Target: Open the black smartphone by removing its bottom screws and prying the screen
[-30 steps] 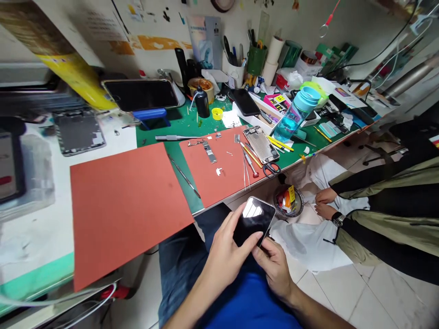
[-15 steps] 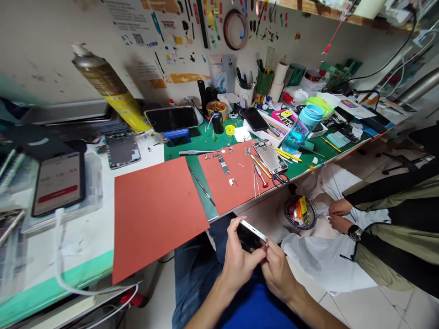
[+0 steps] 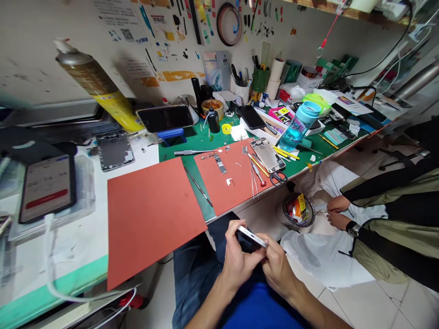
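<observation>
A smartphone (image 3: 252,236) with a silver edge is held above my lap, its end with the charging port turned up toward the camera. My left hand (image 3: 236,258) grips its left side, fingers behind and thumb across the front. On the other side, my right hand (image 3: 276,262) closes around the phone's right edge. The hands hide most of the screen. Beyond them, on a red mat (image 3: 236,196), lie an opened phone housing (image 3: 268,155), a narrow circuit board (image 3: 220,163), tweezers (image 3: 254,180), black-handled scissors (image 3: 278,178) and a screwdriver (image 3: 259,175).
A second red mat (image 3: 154,219) overhangs the bench edge. At the left, a phone (image 3: 48,187) with a lit screen lies by a white cable (image 3: 51,274). A blue bottle (image 3: 300,128) stands behind the tools. A waste bin (image 3: 298,210) and a seated person's hands (image 3: 339,212) are right.
The camera view has shifted slightly, so the bench appears farther left. The phone in my hands has tilted a little, showing more of its port end. Both hands keep their hold.
</observation>
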`<state>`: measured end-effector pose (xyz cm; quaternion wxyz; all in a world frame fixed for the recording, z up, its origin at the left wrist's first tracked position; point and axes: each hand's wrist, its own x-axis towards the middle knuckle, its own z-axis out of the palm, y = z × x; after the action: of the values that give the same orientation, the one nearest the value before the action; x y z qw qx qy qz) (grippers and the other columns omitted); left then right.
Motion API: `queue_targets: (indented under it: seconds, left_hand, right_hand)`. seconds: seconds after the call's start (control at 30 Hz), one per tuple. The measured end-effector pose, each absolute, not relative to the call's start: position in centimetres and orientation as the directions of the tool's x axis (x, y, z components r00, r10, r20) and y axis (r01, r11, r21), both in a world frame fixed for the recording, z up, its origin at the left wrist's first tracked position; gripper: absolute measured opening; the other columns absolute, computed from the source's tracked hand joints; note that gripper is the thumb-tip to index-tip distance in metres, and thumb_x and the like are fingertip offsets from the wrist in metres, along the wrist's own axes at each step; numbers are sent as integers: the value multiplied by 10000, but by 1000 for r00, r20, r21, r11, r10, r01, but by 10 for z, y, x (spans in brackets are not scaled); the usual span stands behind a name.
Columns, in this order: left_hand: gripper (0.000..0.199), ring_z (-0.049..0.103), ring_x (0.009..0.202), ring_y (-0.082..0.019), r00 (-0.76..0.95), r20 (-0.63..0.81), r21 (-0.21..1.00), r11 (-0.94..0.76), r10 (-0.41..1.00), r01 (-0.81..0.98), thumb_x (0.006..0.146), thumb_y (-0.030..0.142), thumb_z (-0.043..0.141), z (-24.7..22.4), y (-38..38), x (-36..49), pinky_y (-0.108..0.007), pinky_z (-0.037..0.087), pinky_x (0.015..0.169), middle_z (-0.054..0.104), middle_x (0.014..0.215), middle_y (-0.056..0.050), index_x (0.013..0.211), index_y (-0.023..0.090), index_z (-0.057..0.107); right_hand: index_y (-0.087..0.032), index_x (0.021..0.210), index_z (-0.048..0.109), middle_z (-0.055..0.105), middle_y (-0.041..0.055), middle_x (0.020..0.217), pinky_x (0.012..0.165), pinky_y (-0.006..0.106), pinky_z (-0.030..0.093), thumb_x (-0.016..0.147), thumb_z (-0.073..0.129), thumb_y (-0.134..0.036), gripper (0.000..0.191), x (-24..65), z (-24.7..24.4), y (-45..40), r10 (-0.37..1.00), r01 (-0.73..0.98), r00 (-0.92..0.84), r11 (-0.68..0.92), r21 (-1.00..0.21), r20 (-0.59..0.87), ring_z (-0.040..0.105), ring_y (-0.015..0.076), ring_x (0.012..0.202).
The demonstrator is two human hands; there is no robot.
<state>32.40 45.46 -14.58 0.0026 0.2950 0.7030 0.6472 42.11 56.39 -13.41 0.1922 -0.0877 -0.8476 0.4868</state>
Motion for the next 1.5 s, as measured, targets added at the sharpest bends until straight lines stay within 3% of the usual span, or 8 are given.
queue_targets:
  seconds: [0.3,0.4,0.5,0.67,0.83,1.03,1.13,1.5]
  left_hand:
    - [809,671,1049,-249,-877,301,927,101,374,361,867,346,865,-116,431,318,-392,597,906,598,1208,-96,1541,257,425]
    - [830,664,971,-221,-917,291,927,158,274,341,876,370,858,-76,409,292,-385,610,881,593,1128,-62,1566,276,405]
    - [839,629,836,-171,-891,396,880,185,223,437,883,341,848,-44,386,250,-319,588,748,565,1073,-28,1580,290,383]
    - [964,648,857,-189,-777,598,723,287,194,628,850,291,870,-47,359,180,-370,572,787,585,1141,-29,1616,327,286]
    - [664,637,791,-185,-773,603,685,369,197,628,879,323,840,-70,352,152,-437,576,858,616,1008,8,1433,286,476]
    - [923,705,821,-187,-780,608,711,336,146,617,878,284,843,-75,355,159,-340,624,729,620,1158,-61,1629,289,307]
    - [984,694,786,-173,-779,612,704,356,135,615,898,284,824,-75,356,163,-319,620,720,630,1113,-53,1687,273,236]
    - [1028,648,808,-178,-750,646,692,304,143,654,865,225,830,-71,356,161,-307,597,708,594,1052,-37,1697,269,228]
  right_hand:
    - [-214,1351,682,774,116,1122,847,303,649,1098,441,-132,359,422,-113,560,236,-125,-922,567,-814,307,784,216,1000]
    - [-211,1104,731,752,32,841,667,249,592,1091,529,-164,207,421,-109,563,221,-138,-909,641,-755,354,753,166,700]
    - [-224,845,677,647,-39,625,563,241,513,1082,594,-219,251,411,-96,574,253,-110,-883,707,-698,396,655,126,498]
    - [-224,1061,721,754,9,822,648,243,549,1096,586,-268,145,356,-36,606,268,-97,-860,750,-655,434,730,150,672]
    - [-192,1010,711,747,68,924,768,297,564,1145,459,-275,297,255,14,624,95,12,-975,924,-383,200,736,188,820]
    - [-159,1095,733,742,118,1114,874,346,577,1107,544,-222,199,113,24,605,-106,-95,-993,978,-185,-50,746,233,995]
    - [-148,1210,706,723,104,1230,931,417,618,1066,678,-319,225,61,20,589,-157,-142,-968,986,-88,-196,731,233,1059]
    - [-185,1338,669,685,105,1360,992,481,622,1045,718,-391,362,-7,14,573,-257,-283,-806,958,-33,-534,708,261,1169]
